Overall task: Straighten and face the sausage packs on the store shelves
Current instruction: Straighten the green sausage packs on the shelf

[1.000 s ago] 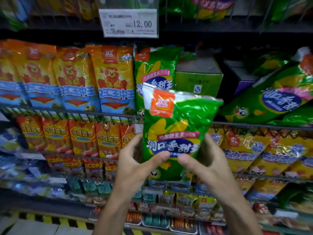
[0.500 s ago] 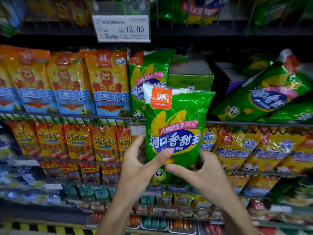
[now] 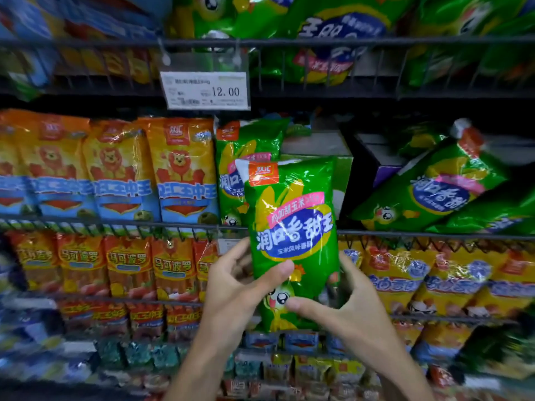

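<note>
A green sausage pack (image 3: pixel 292 227) with a blue label and a red corner logo is held upright in front of the middle shelf, its face toward me. My left hand (image 3: pixel 240 287) grips its lower left edge, thumb across the front. My right hand (image 3: pixel 344 308) grips the lower right, thumb on the cartoon face. Behind it stands another green pack (image 3: pixel 240 157) upright on the shelf. To the right, a green pack (image 3: pixel 431 186) lies tilted on its side.
Orange lion packs (image 3: pixel 115 175) stand in a row at the left of the wire shelf rail (image 3: pixel 115 224). A green box (image 3: pixel 318 146) and a dark box (image 3: pixel 376 157) sit behind. A price tag (image 3: pixel 205 89) hangs above. Lower shelves hold orange packs (image 3: pixel 127 267) and yellow packs (image 3: pixel 434 282).
The held green pack has turned more upright and risen closer to the middle shelf. My view has tilted up, showing the top shelf's green packs.
</note>
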Demonstrator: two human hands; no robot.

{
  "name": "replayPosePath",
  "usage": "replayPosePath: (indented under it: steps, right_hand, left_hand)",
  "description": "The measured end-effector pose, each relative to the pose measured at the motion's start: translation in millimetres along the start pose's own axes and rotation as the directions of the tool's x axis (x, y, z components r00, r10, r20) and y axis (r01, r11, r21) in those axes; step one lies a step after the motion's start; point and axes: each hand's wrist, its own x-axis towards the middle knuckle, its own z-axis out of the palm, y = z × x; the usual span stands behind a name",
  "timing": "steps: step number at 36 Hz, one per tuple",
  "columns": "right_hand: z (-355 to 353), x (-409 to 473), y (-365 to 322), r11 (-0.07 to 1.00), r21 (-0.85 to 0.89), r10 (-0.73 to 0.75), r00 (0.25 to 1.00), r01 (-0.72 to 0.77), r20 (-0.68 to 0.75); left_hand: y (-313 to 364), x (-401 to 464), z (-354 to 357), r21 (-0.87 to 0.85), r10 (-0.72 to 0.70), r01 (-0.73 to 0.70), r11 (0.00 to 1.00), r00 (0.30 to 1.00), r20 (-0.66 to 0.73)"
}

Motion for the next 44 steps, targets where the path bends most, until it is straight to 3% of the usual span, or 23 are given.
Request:
replayPosePath:
  steps: [2,6,13,21,24,28,30,38,44]
  right_hand:
    - [-3,1,0,0.999,-0.01,-0.03,0.999,0.03,-0.039]
    - [-11,4,-1,0.993,-0.074,-0.1,0.988,0.092,-0.119]
    - [-32,16,-14,0.984,-0.024,-0.175,0.985,0.175,0.004]
    - [-62,42,-46,0.922,-0.2,-0.356,0.927,0.33,-0.114]
    - [-62,44,-45,0.911,-0.187,-0.4,0.899,0.369,-0.177]
    - [-65,52,-40,0.929,-0.191,-0.36,0.898,0.318,-0.253]
    - [-69,58,-38,0.938,-0.201,-0.329,0.907,0.283,-0.262]
    - [-65,84,-28,0.942,-0.27,-0.269,0.929,0.198,-0.256]
    - [-68,102,-16,0.925,-0.359,-0.149,0.988,0.127,-0.032]
  left_hand:
    - [3,3,2,0.013,-0.005,0.005,1.0,1.0,0.006]
    - [11,13,-2,0.0,-0.016,0.016,1.0,0.986,0.163]
    - [28,34,12,0.069,0.202,-0.209,0.975,0.974,0.106]
    - [59,60,22,0.226,0.256,-0.308,0.924,0.939,0.23]
    - [58,65,22,0.4,0.32,-0.397,0.826,0.915,0.247]
    - [34,74,6,0.555,0.57,-0.584,0.593,0.791,0.223]
    - [21,79,-2,0.622,0.623,-0.612,0.488,0.743,0.243]
    - [-11,94,-22,0.767,0.535,-0.573,0.287,0.761,0.369]
    - [-18,99,-23,0.779,0.525,-0.584,0.228,0.748,0.406]
